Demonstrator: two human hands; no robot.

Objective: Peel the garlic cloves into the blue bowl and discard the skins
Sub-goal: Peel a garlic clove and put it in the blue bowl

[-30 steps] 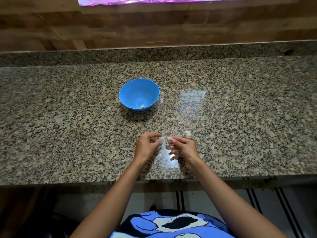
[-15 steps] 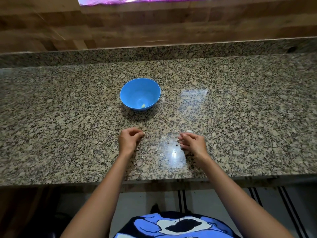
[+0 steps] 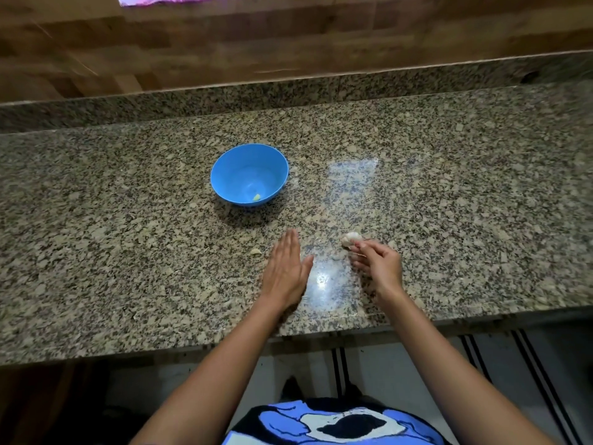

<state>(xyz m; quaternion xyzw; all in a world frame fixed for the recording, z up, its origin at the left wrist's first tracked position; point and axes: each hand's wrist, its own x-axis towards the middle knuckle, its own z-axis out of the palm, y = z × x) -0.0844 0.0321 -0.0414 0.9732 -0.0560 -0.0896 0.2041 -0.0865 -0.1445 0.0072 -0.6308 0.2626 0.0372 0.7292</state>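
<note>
The blue bowl (image 3: 224,175) stands on the granite counter with one peeled yellowish clove (image 3: 256,197) lying in its bottom. A whitish unpeeled garlic piece (image 3: 350,236) lies on the counter right of and nearer than the bowl. My right hand (image 3: 378,263) reaches it with curled fingers, the fingertips pinching its near side. My left hand (image 3: 285,268) lies flat on the counter with straight fingers, holding nothing. A small pale scrap of skin (image 3: 255,251) lies just left of its fingers.
The granite counter (image 3: 128,252) runs the width of the view, with a raised granite lip and a wooden wall behind. Its front edge is just below my wrists. Another faint skin scrap (image 3: 337,256) lies between my hands.
My hands were together working a clove, then moved apart. The left hand has opened from curled to flat and shifted right. The right hand has reached to the garlic piece.
</note>
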